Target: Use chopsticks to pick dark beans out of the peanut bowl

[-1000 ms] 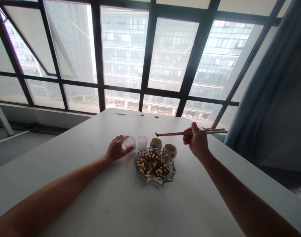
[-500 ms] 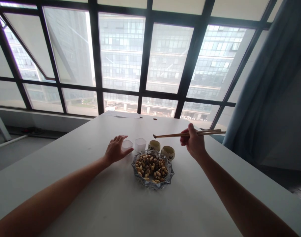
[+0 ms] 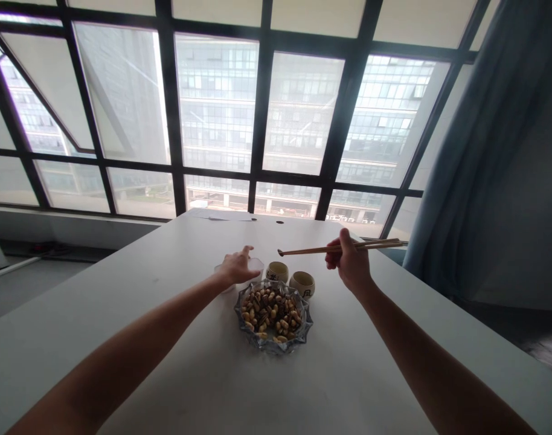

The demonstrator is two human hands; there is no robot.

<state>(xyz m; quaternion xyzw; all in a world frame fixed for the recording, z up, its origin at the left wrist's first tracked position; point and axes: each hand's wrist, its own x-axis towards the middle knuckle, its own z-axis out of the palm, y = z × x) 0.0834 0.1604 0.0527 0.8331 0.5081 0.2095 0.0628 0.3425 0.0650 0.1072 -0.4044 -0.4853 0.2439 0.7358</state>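
Observation:
My left hand (image 3: 236,267) reaches over the white table (image 3: 167,338), its thumb and fingers curled round a clear plastic cup (image 3: 256,264). A second clear cup (image 3: 220,269) shows partly under the wrist. My right hand (image 3: 349,263) grips a pair of wooden chopsticks (image 3: 312,249), held level with the tips pointing left above two small ceramic cups (image 3: 276,272) (image 3: 302,283). A cut-glass bowl (image 3: 304,326) of mixed nuts and seeds stands in front of the cups, between my forearms.
Sheets of paper (image 3: 221,215) and a small dark spot (image 3: 279,222) lie at the table's far edge. A large black-framed window (image 3: 258,121) stands behind it. A blue curtain (image 3: 475,157) hangs at the right, past the table's right edge.
My left hand let go of the left plastic cup and moved right onto the other one. The chopsticks in my right hand shifted slightly left. The view tilted down a little.

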